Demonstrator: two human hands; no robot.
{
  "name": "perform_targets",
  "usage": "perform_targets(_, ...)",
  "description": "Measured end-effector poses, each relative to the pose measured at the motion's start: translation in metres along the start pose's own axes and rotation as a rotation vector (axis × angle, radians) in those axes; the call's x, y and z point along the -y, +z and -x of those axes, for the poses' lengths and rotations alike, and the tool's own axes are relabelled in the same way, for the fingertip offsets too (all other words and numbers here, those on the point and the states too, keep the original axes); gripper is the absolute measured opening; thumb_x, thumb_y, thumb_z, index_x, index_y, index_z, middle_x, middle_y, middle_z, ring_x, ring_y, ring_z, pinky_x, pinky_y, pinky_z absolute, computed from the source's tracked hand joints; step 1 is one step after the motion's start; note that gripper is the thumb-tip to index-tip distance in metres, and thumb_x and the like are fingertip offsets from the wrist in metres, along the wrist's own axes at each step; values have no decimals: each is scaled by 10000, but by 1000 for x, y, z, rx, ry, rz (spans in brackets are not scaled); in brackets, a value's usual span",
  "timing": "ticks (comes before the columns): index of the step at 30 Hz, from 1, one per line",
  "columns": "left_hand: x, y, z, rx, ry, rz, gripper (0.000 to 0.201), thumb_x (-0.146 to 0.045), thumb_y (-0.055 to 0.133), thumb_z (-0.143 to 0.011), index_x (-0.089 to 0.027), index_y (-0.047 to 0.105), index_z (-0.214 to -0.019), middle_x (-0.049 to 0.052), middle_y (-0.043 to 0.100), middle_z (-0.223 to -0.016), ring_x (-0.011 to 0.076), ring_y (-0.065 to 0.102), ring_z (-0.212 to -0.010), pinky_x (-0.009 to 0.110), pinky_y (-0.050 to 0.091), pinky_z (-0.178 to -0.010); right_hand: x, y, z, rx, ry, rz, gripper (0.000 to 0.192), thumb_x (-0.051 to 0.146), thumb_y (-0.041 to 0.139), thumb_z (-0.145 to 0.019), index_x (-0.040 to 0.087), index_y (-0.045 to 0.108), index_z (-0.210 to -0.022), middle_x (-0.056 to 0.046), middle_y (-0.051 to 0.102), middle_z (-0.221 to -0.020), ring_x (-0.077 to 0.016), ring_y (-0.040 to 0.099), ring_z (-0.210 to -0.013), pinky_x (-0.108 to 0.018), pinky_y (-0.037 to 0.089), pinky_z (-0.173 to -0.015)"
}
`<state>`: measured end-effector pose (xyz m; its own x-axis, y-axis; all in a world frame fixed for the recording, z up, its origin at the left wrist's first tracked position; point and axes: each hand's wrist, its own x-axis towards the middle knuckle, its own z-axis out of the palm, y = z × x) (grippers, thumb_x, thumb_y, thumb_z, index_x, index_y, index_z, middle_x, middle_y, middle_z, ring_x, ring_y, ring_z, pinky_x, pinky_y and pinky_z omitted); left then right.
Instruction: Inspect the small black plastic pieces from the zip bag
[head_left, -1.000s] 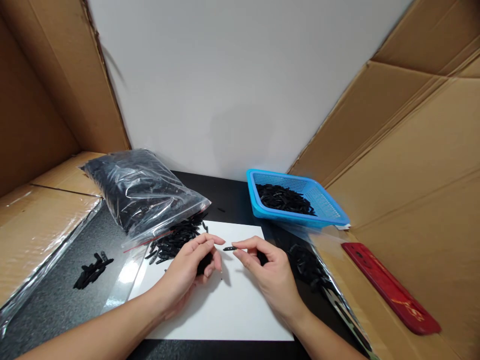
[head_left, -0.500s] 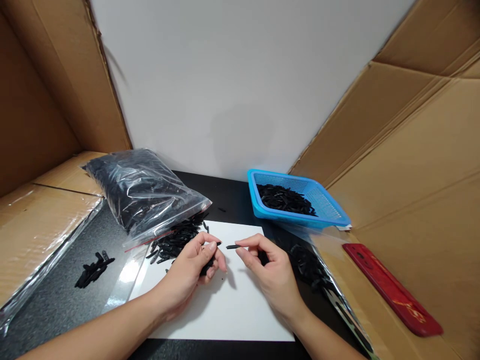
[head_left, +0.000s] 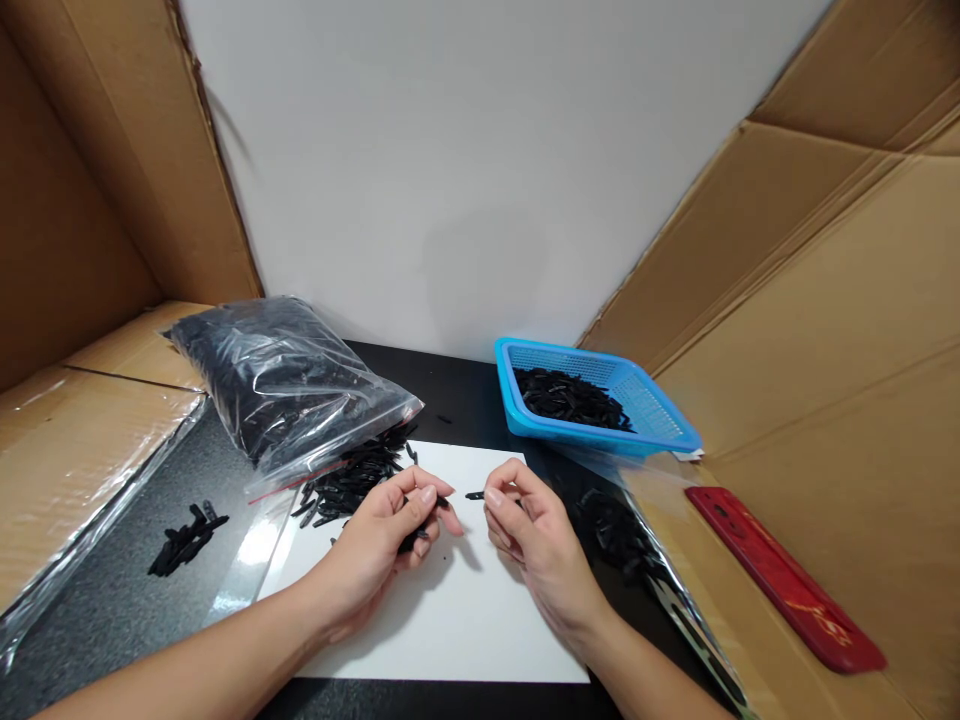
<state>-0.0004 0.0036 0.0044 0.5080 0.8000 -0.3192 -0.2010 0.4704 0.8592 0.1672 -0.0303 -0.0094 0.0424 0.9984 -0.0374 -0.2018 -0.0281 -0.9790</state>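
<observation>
1. My right hand [head_left: 529, 535] pinches one black clip [head_left: 474, 495] at its end, over the white sheet [head_left: 457, 610].
2. My left hand [head_left: 382, 535] is curled round a few more clips.
3. They look light, stiff and slick; I'd grip mid-length.
</observation>
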Motion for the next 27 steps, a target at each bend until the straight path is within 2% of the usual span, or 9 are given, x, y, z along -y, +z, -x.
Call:
perform_targets(3,0,1,0,-2,19,-27,307,-445,692,-815,-169,564,-853,14,684,-735,56,341,-505,214,170,-475,7,2,0,75,139,-251,222,369,612,-802,217,463,-738,52,544,-555,-55,195,-408,-194,135,-415)
perform_targets(6,1,1,0,-4,40,-38,290,-416,701,-813,-173,544,-800,25,708,-757,59,345,-509,212,187,-479,10,3,-2,114,205,-341,229,352,622,-759,205,461,-687,24,593,-577,-47,182,-392,-193,120,-401)
perform_targets(9,1,0,0,-27,55,-49,275,-384,722,-793,-176,545,-759,16,701,-729,67,352,-518,212,205,-485,5,3,-2,83,153,-236,294,392,661,-777,203,456,-687,29,585,-568,-49,174,-401,-196,118,-406)
perform_targets(12,2,-1,-1,-26,61,-95,235,-367,722,-790,-174,588,-777,-1,673,-687,71,346,-519,215,208,-486,-2,3,-1,49,29,-47,302,438,644,-836,211,468,-741,55,533,-565,-63,197,-415,-208,137,-414)
perform_targets(15,5,-2,-1,3,65,-176,237,-378,723,-786,-159,642,-822,4,663,-676,72,336,-514,218,207,-487,-5,3,2,11,-91,186,282,441,588,-893,216,498,-748,61,460,-573,-94,289,-457,-227,218,-435)
perform_targets(18,7,-3,-2,5,74,-215,276,-414,725,-772,-150,644,-785,15,667,-670,74,338,-512,223,210,-489,-3,3,5,0,-195,368,276,398,556,-919,212,517,-719,36,473,-629,-127,403,-560,-249,311,-515)
perform_targets(22,7,-3,-2,-12,74,-196,309,-438,725,-761,-165,591,-707,8,663,-632,78,323,-501,232,195,-489,0,4,6,30,-235,425,260,362,530,-937,214,527,-724,31,483,-646,-143,434,-615,-273,329,-579)
perform_targets(27,4,1,1,-15,46,-179,297,-423,674,-813,-185,543,-693,-10,659,-615,86,335,-513,241,184,-503,-1,5,8,70,-164,368,258,389,527,-946,223,529,-748,33,471,-646,-144,398,-593,-288,306,-558)
